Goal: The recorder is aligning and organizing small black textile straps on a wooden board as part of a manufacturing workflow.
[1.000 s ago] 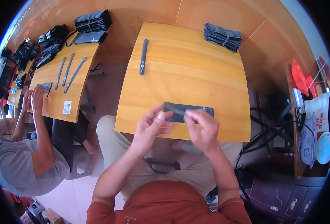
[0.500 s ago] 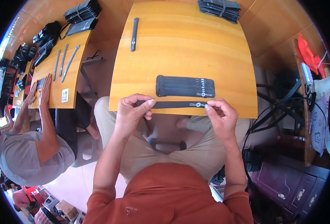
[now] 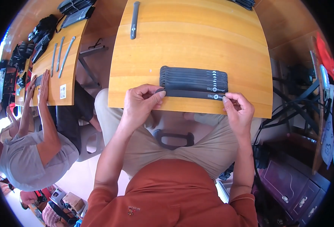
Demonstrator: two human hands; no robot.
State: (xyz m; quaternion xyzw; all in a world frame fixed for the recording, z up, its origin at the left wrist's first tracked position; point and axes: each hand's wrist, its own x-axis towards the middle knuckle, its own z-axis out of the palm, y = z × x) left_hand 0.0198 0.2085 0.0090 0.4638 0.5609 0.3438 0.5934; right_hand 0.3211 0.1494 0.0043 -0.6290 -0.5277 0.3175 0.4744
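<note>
A black strap with a pale printed mark near its right end is stretched level between my two hands. My left hand pinches its rounded left end between thumb and fingers. At the other end my right hand is closed on the strap in the same way. Directly beyond it, on the wooden table, lies a row of overlapping black straps, their printed marks lined up toward the right. The held strap is close against the near side of this row; whether it rests on the table I cannot tell.
One single strap lies at the table's far left. A dark bundle sits at the far right edge. On the left, a co-worker's hands rest on another table holding several straps. A cluttered shelf stands at right.
Both my hands have moved slightly away from me and to the right with the strap, bringing it closer to the row. The view has shifted too.
</note>
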